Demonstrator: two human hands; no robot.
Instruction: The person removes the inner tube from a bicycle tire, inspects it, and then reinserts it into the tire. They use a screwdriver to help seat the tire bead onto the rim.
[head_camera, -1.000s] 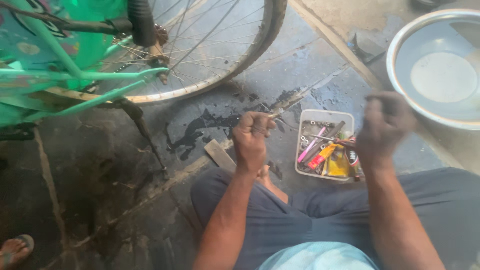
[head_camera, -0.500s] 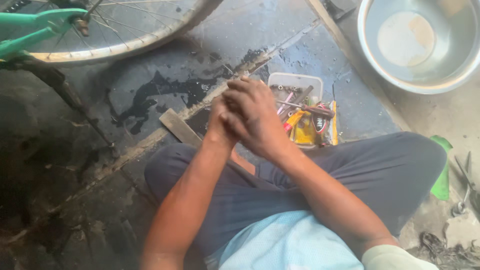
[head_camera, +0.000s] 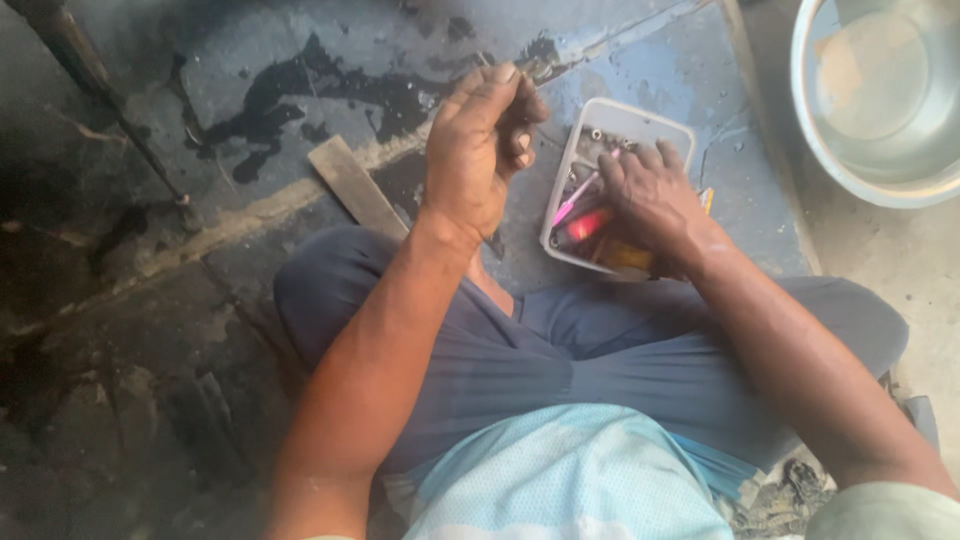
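My left hand (head_camera: 480, 150) is raised above the floor with its fingers curled around a thin, small object that I cannot make out. My right hand (head_camera: 650, 200) reaches into a white rectangular plastic tray (head_camera: 640, 120) on the floor, fingers spread among several small parts. In the tray lie a pink pen-like piece (head_camera: 572, 200), a red tube (head_camera: 588, 224) and something yellow (head_camera: 625, 258). Whether the right hand grips anything is hidden. I sit cross-legged in dark trousers, the tray just in front of my knees.
A flat wooden strip (head_camera: 355, 185) lies on the stained concrete floor to the left of my left hand. A large metal basin (head_camera: 880, 90) holding water stands at the top right. A thin dark rod (head_camera: 100, 90) slants across the upper left.
My hands were joined together in front of the tray; they have separated, the right going down into the tray. The view tilted down, so the bicycle wheel is out of sight.
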